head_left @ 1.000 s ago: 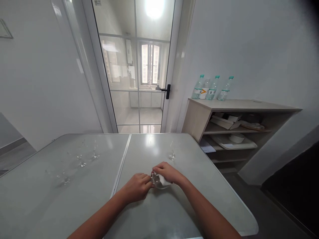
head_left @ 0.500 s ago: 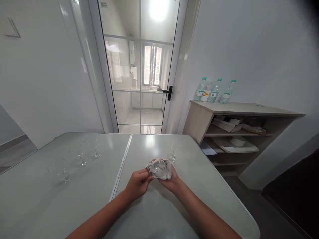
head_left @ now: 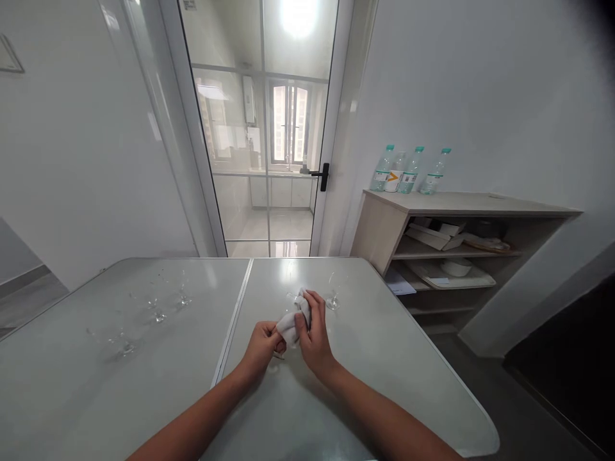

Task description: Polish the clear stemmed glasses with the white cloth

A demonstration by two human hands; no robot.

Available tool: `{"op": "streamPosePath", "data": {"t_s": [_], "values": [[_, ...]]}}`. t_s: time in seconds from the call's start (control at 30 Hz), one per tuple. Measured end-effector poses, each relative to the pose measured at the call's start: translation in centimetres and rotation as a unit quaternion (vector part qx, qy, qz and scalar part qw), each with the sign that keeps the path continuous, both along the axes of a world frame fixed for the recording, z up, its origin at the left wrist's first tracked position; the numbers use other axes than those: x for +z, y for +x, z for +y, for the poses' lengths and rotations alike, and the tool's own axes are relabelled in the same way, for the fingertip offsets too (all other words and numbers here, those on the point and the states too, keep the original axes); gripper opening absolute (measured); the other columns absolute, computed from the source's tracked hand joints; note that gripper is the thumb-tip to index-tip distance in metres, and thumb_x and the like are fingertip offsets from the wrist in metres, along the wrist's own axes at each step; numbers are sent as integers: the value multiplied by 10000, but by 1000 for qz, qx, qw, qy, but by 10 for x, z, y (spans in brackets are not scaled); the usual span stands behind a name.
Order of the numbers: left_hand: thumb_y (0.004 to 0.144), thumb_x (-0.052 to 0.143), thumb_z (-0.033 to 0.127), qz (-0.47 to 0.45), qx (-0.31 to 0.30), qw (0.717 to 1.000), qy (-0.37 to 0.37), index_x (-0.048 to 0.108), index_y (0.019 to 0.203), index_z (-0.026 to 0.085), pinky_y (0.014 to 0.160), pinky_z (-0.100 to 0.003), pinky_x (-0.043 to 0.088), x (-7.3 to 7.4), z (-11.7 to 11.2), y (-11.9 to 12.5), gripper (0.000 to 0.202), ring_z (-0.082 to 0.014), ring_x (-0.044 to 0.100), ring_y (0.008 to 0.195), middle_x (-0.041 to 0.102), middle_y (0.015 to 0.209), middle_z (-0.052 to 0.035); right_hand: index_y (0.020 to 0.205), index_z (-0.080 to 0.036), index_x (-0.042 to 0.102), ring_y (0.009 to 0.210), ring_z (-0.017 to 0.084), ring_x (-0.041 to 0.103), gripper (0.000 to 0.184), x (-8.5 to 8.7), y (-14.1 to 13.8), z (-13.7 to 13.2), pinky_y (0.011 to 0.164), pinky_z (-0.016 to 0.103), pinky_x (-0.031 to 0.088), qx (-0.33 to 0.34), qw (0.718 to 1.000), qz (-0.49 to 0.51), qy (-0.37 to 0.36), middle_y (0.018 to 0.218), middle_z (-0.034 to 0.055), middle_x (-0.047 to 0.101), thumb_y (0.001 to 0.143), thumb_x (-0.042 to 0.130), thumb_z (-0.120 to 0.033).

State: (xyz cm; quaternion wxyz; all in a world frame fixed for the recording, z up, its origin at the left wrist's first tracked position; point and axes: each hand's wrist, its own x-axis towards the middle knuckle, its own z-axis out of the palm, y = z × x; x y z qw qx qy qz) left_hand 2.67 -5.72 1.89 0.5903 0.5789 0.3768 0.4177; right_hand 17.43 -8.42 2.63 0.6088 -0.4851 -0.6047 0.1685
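Note:
My left hand [head_left: 263, 346] is closed around the lower part of a clear wine glass, whose foot edge shows just under the fingers. A pale grey cloth [head_left: 289, 328] is bunched around the glass, and little of the glass itself shows. My right hand [head_left: 316, 334] presses the cloth against it from the right, fingers curled over the top and thumb toward me. Just beyond that hand, another stemmed glass [head_left: 332, 302] stands on the table [head_left: 384, 397].
Several clear stemmed glasses stand on the left half, among them one glass [head_left: 125, 347] nearer me and another glass [head_left: 183, 298] farther back. A wooden shelf unit [head_left: 379, 224] with plastic bottles [head_left: 408, 176] stands beyond the right edge. A glass door [head_left: 264, 211] lies behind the table.
My right hand has turned from lying palm-up under the cloth to wrapping it from the right side. The glass has tilted within the cloth, and the view has shifted slightly.

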Motion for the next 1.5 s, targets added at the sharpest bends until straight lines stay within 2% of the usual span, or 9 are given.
{"op": "streamPosePath", "data": {"t_s": [0.13,0.3,0.6,0.73,0.83,0.97,1.17,1.37,1.5], "values": [[807,599,380,52,15,998,41,345,493,194,483,-218,207,-7,0,-2,445,-67,272,468,320,452,61,1393,-223,518,1448,308,372,393,8,12,3,1163,564,397,44,964,-241,102,1465,155,471,1007,446,-200],[758,499,129,201,50,935,288,259,515,188,514,-237,168,-19,3,-11,347,-78,231,516,253,506,59,1202,-195,634,1321,298,487,286,24,18,2,1175,565,363,86,905,-396,131,1307,135,607,954,492,-174],[674,456,-7,323,15,690,648,511,652,186,541,-283,287,-25,0,-17,202,-148,445,540,532,615,-14,715,-198,642,785,182,555,186,26,18,0,728,307,416,4,935,-342,-93,836,56,640,882,567,-228],[844,461,17,328,-11,644,691,516,669,185,547,-284,305,-18,-1,-19,249,-148,460,547,533,631,-19,597,-170,632,620,130,475,230,21,33,13,623,273,328,89,941,-210,-250,611,-18,541,808,581,-244],[911,479,64,291,-25,665,687,594,769,184,551,-277,316,-12,-1,-20,218,-142,485,559,560,650,-14,654,-147,693,608,137,496,227,20,42,18,596,261,346,208,917,-37,-338,593,-16,570,785,605,-311],[949,514,137,228,-27,772,592,525,649,186,540,-259,322,-8,-3,-19,304,-112,466,533,522,597,8,803,-127,761,741,201,617,352,24,45,14,704,301,454,333,866,162,-336,778,69,707,829,589,-433],[948,566,258,153,-9,891,427,364,540,182,514,-230,276,-9,-3,-13,461,-90,357,525,394,555,33,841,-173,737,922,245,651,340,28,30,11,850,354,491,365,821,343,-275,974,98,723,838,590,-479],[919,595,516,80,42,968,235,367,520,183,524,-223,282,-3,4,-10,568,-87,336,515,358,506,42,975,-214,671,1002,282,638,507,15,-4,3,874,413,518,290,862,363,-201,998,107,697,933,409,-647],[893,589,567,50,45,990,125,434,516,174,518,-218,289,-3,7,-7,567,-89,365,495,410,473,34,1145,-235,598,943,227,622,369,-4,-17,-2,887,375,532,218,917,305,-137,1009,66,664,982,500,-552]]}}
